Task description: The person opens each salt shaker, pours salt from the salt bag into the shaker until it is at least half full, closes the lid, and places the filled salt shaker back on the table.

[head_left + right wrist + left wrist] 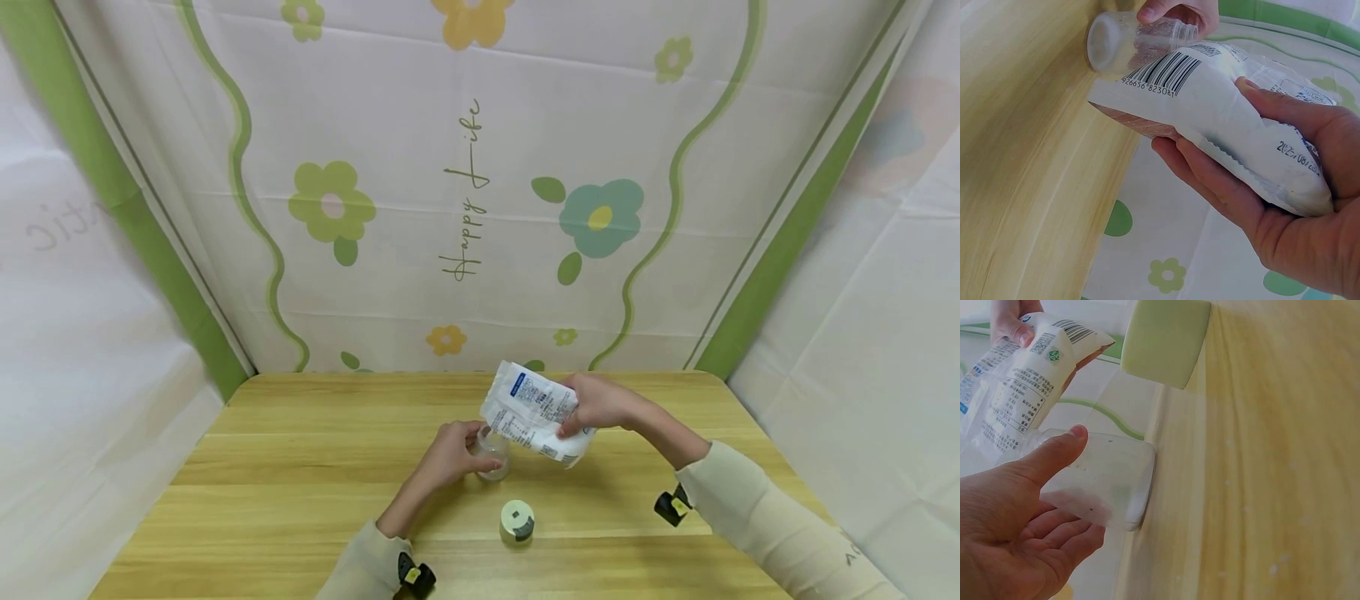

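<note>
My left hand [452, 456] holds a small clear plastic jar [492, 457] that stands upright on the table, thumb on one side and fingers round the other. In the left wrist view the jar [1116, 481] looks nearly see-through, with a few specks on its wall. My right hand [606, 402] grips a white printed packet [534, 410], tilted so its left end is at the jar's mouth. A barcode and a stamped date show on the packet [1210, 106] in the right wrist view. Whether anything is flowing out cannot be made out.
Nearer me, a pale green cylinder [517, 522] with a grey patch on top stands on the wooden table [300, 500]. Small white specks lie on the wood in the left wrist view. A flower-printed white cloth [405, 250] hangs behind the table and at both sides.
</note>
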### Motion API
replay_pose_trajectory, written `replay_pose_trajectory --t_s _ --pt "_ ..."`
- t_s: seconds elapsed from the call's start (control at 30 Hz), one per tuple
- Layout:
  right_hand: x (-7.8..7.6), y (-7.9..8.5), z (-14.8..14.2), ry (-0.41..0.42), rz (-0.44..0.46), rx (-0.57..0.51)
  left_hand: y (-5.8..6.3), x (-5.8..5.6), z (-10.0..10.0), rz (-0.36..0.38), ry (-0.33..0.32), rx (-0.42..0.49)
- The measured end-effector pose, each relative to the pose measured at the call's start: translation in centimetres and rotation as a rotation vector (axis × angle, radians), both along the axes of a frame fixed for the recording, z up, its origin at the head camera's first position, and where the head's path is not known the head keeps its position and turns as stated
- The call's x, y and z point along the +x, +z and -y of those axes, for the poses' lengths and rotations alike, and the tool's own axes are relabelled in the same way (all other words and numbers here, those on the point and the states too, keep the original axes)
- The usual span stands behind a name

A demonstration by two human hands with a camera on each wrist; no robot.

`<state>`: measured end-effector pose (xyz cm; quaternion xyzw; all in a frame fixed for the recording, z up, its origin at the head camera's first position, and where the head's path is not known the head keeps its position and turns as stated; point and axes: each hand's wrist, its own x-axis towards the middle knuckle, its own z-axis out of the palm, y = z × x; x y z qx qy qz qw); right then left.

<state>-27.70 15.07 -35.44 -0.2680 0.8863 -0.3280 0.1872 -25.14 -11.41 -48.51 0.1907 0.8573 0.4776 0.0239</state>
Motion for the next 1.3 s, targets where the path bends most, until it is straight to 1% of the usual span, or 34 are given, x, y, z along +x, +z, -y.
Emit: replay_pose_trajectory --t_s 0.7,1.3 --pt "-0.09 0.18 -0.05 0.012 -0.009 0.005 -0.08 -0.1 0.03 0.002 0.0 -0.009" --pt "-0.29 -0.18 -0.05 -0.004 -0.018 0.016 -0.16 -0.09 0.02 -0.005 0.001 -0.021"
